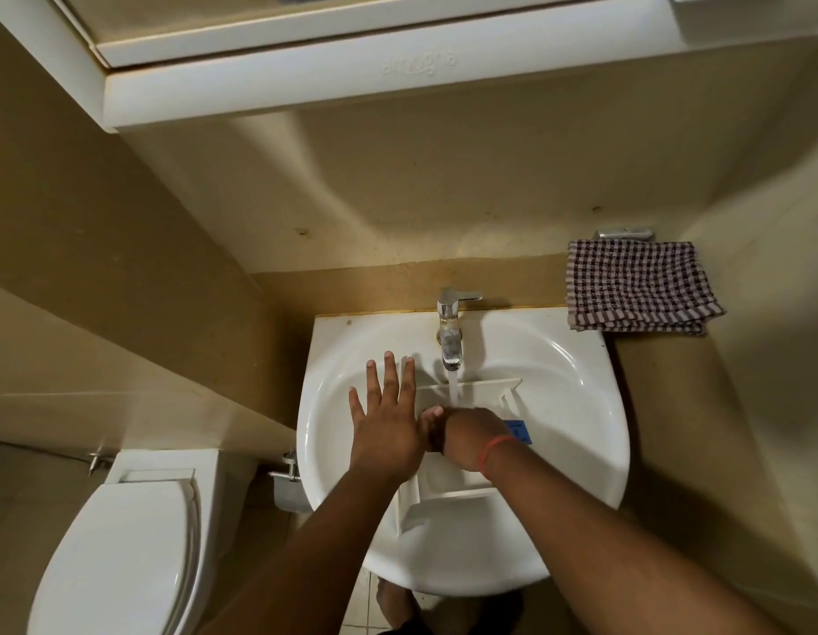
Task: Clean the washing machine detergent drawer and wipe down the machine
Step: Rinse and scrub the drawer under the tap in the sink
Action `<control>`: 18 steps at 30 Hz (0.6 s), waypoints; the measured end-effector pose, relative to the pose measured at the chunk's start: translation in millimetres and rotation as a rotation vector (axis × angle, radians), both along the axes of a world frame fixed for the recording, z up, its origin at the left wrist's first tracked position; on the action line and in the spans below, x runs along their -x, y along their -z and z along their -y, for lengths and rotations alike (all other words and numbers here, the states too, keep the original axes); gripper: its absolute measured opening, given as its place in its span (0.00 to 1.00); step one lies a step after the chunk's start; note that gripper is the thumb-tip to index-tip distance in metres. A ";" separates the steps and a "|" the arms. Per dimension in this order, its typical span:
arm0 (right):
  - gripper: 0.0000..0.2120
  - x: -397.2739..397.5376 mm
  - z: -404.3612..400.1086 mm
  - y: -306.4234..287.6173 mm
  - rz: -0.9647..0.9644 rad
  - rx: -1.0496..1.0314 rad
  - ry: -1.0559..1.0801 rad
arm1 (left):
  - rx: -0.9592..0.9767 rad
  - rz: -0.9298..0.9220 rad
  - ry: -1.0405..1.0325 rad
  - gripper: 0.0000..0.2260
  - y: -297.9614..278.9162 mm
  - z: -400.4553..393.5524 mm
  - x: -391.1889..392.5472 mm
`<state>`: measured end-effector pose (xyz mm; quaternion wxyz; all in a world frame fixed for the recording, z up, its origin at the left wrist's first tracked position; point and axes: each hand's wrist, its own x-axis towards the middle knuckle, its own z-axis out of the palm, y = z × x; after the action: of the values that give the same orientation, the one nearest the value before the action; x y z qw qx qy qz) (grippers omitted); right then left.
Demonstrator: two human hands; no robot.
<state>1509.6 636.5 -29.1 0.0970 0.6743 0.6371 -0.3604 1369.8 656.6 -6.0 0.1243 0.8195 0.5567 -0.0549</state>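
A white detergent drawer (448, 490) lies in the white sink (576, 405), with a blue insert (520, 430) at its right side. Water runs from the chrome tap (451, 332) into the drawer's far end. My left hand (388, 414) is spread flat with straight fingers over the drawer's left edge. My right hand (466, 437) is inside the drawer under the stream, fingers curled downward; what they hold or touch is hidden by the hand itself. A red band circles my right wrist.
A checked cloth (636, 288) hangs on a rail on the wall right of the sink. A white toilet (123, 543) stands at the lower left. A white cabinet (352, 61) overhangs the sink from above.
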 end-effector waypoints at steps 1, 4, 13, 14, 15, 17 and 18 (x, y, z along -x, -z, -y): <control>0.15 -9.0 1.9 3.9 0.017 0.002 0.028 | 0.003 -0.004 -0.002 0.33 0.5 -0.3 0.3; 0.26 -32.5 7.5 8.4 0.126 0.035 0.095 | 0.018 -0.010 -0.016 0.31 2.5 0.4 -0.6; 0.18 21.2 -17.3 8.8 -0.276 -0.154 0.227 | 0.085 0.101 -0.052 0.28 1.6 2.7 1.6; 0.22 25.8 -18.0 10.5 -0.341 -0.226 0.322 | 0.098 0.124 -0.076 0.27 1.3 2.9 2.7; 0.25 28.9 -16.5 12.8 -0.381 -0.269 0.384 | 0.112 0.144 -0.099 0.27 1.0 3.4 4.3; 0.31 28.8 -8.9 23.0 -0.362 -0.285 0.266 | 0.132 0.163 -0.128 0.27 0.6 2.9 6.8; 0.33 25.6 -3.5 25.7 -0.339 -0.287 0.152 | 0.137 0.160 -0.130 0.27 0.6 2.1 8.0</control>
<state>1484.0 640.0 -54.9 -0.1355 0.6570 0.6364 -0.3807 1361.8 654.5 -6.7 0.2273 0.7732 0.5917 -0.0189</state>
